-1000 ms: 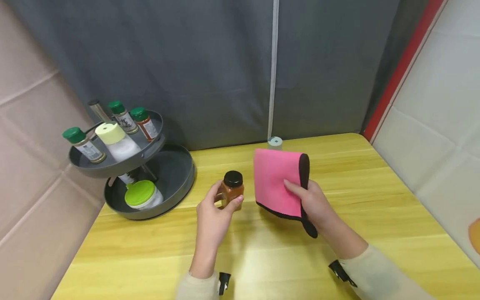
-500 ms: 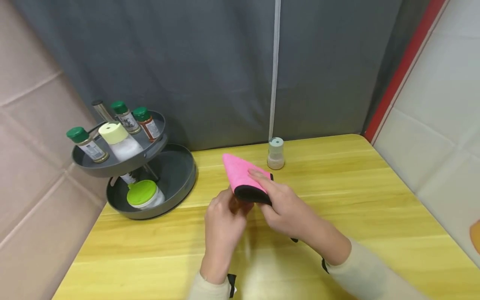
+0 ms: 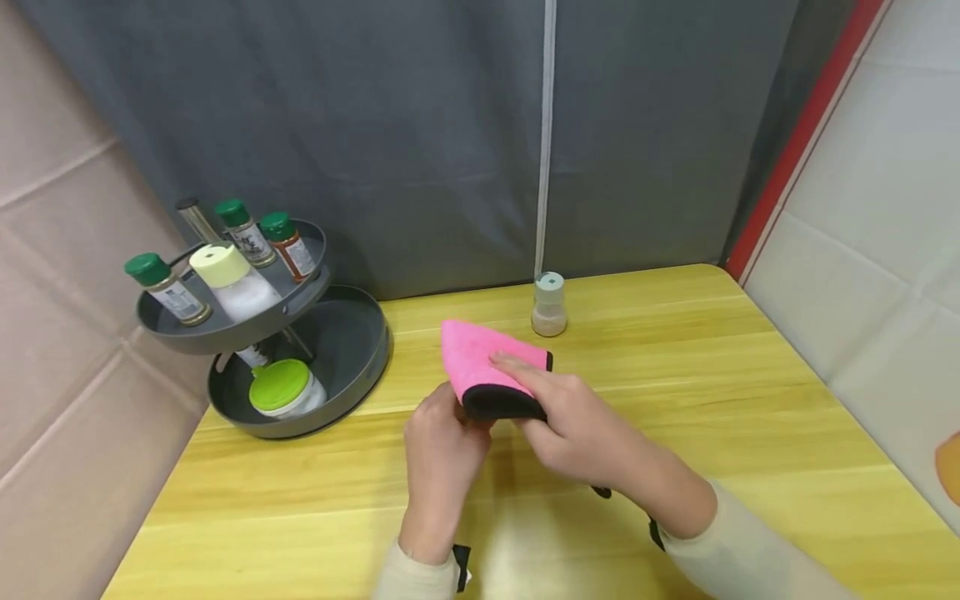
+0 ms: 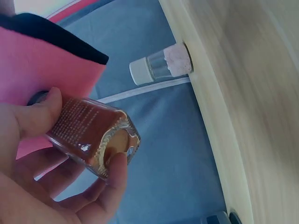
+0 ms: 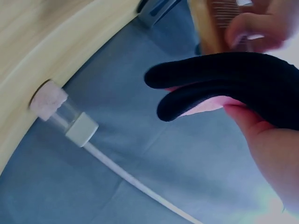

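My left hand [image 3: 444, 446] grips a glass spice jar [image 4: 81, 126] of reddish-brown powder, its thumb on the printed side and fingers around the base. In the left wrist view the jar lies tilted, base toward the camera, with its dark cap partly behind a pink cloth [image 3: 480, 358]. That cloth has black edging and is folded over; my right hand [image 3: 588, 429] holds it, fingers on top and thumb beneath, over the jar's cap end. From the head view, the cloth and left hand hide most of the jar.
Behind the hands, a clear shaker [image 3: 549, 310] with a pale cap and pinkish contents stands near the curtain [image 3: 450, 167]. At left is a two-tier grey rack [image 3: 375, 367] with green-capped spice jars, a yellow-capped bottle [image 3: 238, 283] and a lime-lidded tub [image 3: 283, 387].
The right hand has brought the cloth left and folded it over the jar's cap end. The left hand has turned the jar from upright to tilted. Over the last half second, both shift slightly.
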The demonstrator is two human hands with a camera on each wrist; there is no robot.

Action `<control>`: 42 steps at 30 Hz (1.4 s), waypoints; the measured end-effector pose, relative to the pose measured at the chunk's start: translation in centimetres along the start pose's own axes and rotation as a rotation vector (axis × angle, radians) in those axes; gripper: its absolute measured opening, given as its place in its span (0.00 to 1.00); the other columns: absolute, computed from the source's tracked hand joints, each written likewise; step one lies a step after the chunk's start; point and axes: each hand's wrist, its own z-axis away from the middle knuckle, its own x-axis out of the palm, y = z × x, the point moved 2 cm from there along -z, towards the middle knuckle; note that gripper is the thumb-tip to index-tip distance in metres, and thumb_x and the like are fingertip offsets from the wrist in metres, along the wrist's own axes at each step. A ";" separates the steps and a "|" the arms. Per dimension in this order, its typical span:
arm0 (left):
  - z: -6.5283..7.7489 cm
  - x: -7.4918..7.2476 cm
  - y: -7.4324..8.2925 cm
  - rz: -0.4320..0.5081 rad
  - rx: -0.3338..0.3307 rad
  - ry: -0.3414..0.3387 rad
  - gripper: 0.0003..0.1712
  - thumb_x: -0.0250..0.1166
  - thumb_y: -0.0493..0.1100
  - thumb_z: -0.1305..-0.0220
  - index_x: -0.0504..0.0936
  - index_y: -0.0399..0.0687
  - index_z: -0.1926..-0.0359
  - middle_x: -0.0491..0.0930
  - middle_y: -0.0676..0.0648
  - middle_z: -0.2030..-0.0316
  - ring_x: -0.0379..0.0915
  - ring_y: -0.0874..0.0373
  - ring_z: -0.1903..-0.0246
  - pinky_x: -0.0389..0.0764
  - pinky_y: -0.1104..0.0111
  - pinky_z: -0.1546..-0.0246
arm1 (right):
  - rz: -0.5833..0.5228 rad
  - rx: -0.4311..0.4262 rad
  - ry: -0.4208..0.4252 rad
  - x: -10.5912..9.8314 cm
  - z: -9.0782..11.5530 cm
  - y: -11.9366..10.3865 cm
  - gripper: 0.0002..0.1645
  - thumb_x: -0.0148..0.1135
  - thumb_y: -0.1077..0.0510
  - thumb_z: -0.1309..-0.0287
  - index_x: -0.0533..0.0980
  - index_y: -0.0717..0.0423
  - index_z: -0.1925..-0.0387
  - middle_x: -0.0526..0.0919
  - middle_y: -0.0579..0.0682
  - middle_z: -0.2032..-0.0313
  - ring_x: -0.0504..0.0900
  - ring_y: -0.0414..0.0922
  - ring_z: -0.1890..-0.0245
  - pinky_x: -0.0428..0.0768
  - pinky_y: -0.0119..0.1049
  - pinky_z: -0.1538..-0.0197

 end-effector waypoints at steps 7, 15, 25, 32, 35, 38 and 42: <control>-0.1 0.0 0.4 0.024 -0.055 -0.052 0.18 0.83 0.45 0.53 0.86 0.51 0.61 0.83 0.54 0.74 0.76 0.59 0.76 0.76 0.63 0.74 | -0.196 0.174 -0.036 -0.1 -0.5 2.2 0.18 0.53 0.62 0.28 0.79 0.44 0.44 0.77 0.39 0.79 0.66 0.35 0.86 0.70 0.33 0.79; -1.3 -0.9 0.2 -0.005 -0.094 -0.048 0.26 0.81 0.44 0.50 0.87 0.44 0.49 0.87 0.47 0.67 0.82 0.52 0.71 0.82 0.57 0.70 | -0.047 0.031 0.046 0.2 1.1 1.6 0.25 0.57 0.65 0.34 0.77 0.56 0.37 0.87 0.48 0.52 0.85 0.42 0.53 0.83 0.38 0.49; -0.7 -0.1 0.8 -0.050 0.077 -0.053 0.13 0.79 0.37 0.57 0.80 0.47 0.76 0.79 0.50 0.82 0.79 0.51 0.80 0.77 0.59 0.81 | 0.046 -0.031 0.003 -0.2 -0.5 0.6 0.31 0.55 0.66 0.39 0.73 0.61 0.33 0.80 0.55 0.38 0.79 0.47 0.39 0.77 0.45 0.38; -0.7 -0.2 1.1 0.053 -0.040 -0.086 0.19 0.83 0.45 0.55 0.86 0.53 0.61 0.84 0.55 0.74 0.77 0.59 0.76 0.76 0.64 0.73 | -0.377 0.252 0.020 -0.1 -0.8 3.1 0.12 0.55 0.60 0.27 0.81 0.50 0.50 0.76 0.46 0.80 0.75 0.43 0.80 0.74 0.36 0.75; -1.1 -0.5 1.3 0.061 -0.067 -0.052 0.24 0.83 0.47 0.53 0.87 0.50 0.54 0.86 0.50 0.69 0.80 0.55 0.73 0.78 0.60 0.72 | -0.378 0.283 0.109 0.4 0.0 3.3 0.07 0.57 0.61 0.29 0.82 0.56 0.59 0.80 0.47 0.73 0.77 0.44 0.73 0.75 0.36 0.69; -1.4 -0.6 1.3 0.050 -0.082 -0.033 0.23 0.81 0.47 0.51 0.87 0.47 0.53 0.87 0.49 0.69 0.80 0.54 0.74 0.78 0.59 0.74 | -0.282 0.179 0.139 1.0 0.7 2.7 0.12 0.57 0.64 0.31 0.82 0.61 0.50 0.85 0.52 0.60 0.83 0.46 0.61 0.82 0.36 0.58; -1.5 -0.5 1.1 0.010 -0.055 -0.025 0.17 0.76 0.41 0.47 0.88 0.41 0.55 0.86 0.47 0.73 0.80 0.53 0.77 0.79 0.60 0.76 | 0.006 0.020 0.134 1.3 1.3 1.2 0.31 0.55 0.66 0.36 0.70 0.62 0.31 0.72 0.57 0.31 0.72 0.50 0.32 0.72 0.43 0.33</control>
